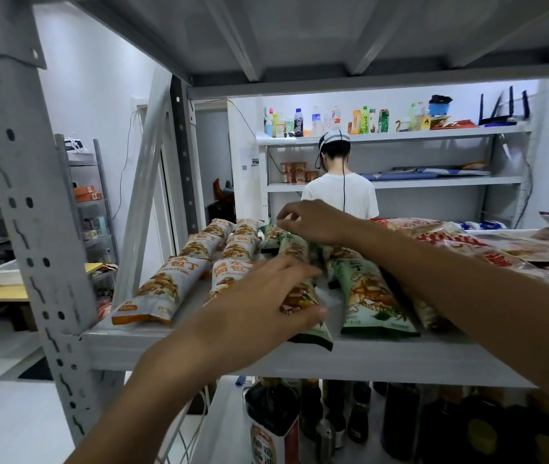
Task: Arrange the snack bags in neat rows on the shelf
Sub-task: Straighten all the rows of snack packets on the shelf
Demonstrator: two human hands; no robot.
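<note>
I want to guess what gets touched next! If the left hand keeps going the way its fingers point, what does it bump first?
Probably the green snack bag right under the left hand; its fingers already seem to lie on that bag, though depth is unclear.

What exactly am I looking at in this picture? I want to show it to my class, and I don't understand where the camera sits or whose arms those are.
There is no machine here. The single picture comes from a wide-angle camera worn on a person's head, looking forward and down, so the two arms are the wearer's own.

They reach over a grey metal shelf. On its left lie orange snack bags in two rows running front to back. Beside them lie green snack bags, less tidy, and red packets lie at the right.

The left hand rests on a green bag at the front edge, thumb against it. The right hand reaches further back, fingers pinching at a green bag's top.

Behind the shelf, another person stands with their back turned.
</note>
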